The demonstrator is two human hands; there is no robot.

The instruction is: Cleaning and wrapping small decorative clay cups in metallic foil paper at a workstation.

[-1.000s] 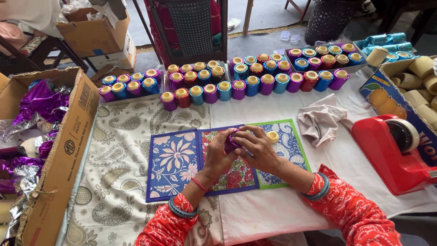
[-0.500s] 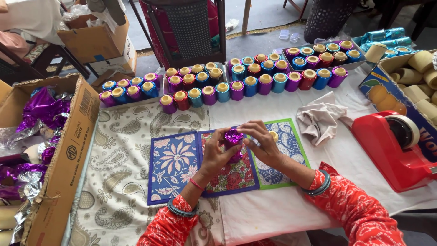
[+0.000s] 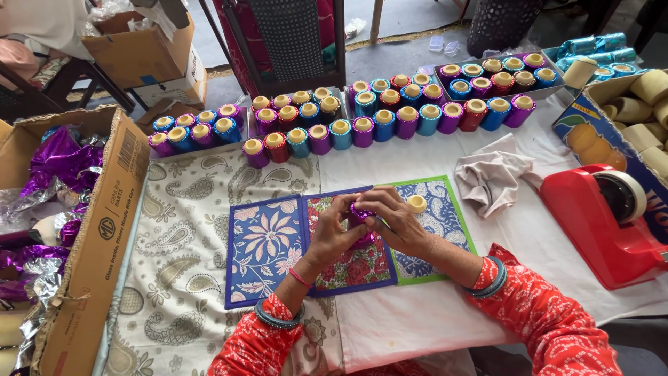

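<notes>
Fingers of the left hand (image 3: 332, 233) and right hand (image 3: 396, 221) close together around a small purple foil-wrapped spool (image 3: 360, 212), held just above the patterned mats (image 3: 268, 247). Beyond the mats stand rows of coloured spools (image 3: 362, 125); a bare spool (image 3: 416, 203) sits beside the right hand, and a crumpled cloth (image 3: 490, 177) and red tape dispenser (image 3: 598, 223) lie further right. Left of the mats the paisley tablecloth (image 3: 181, 278) lies open up to a cardboard box (image 3: 90, 244).

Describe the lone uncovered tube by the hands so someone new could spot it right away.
Start at the three patterned mats mid-table. On the green-bordered one, just beyond the right hand, stands a small cream cardboard tube. Unlike the rows of foil-wrapped spools behind, it is bare and alone.
</notes>
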